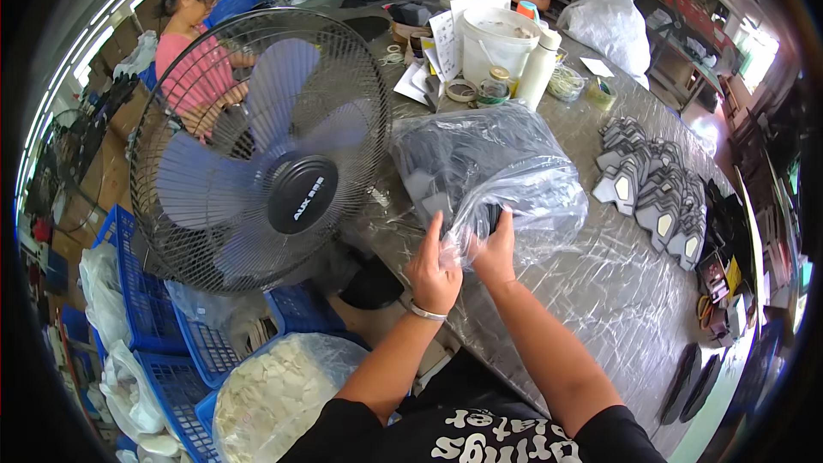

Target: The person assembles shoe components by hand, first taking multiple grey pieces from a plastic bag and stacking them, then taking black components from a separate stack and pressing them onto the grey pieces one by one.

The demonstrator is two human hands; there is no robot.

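Observation:
A clear plastic bag (489, 159) filled with dark grey pieces lies on the metal-topped table (591, 309) in front of me. My left hand (435, 273) grips the near edge of the bag, thumb and fingers pointing up along the plastic. Close beside it, my right hand (495, 250) holds the gathered film at the same edge, its thumb raised against the bag. Some of the fingers are hidden by the crumpled plastic. What the pieces inside are, I cannot make out.
A large black fan (300, 193) stands left of the bag. Behind the bag are a white bucket (497, 43), a pale bottle (539, 69) and tape rolls. Rows of grey shaped pieces (656, 193) lie right. Blue crates (154, 326) stand lower left. Two people sit beyond the table.

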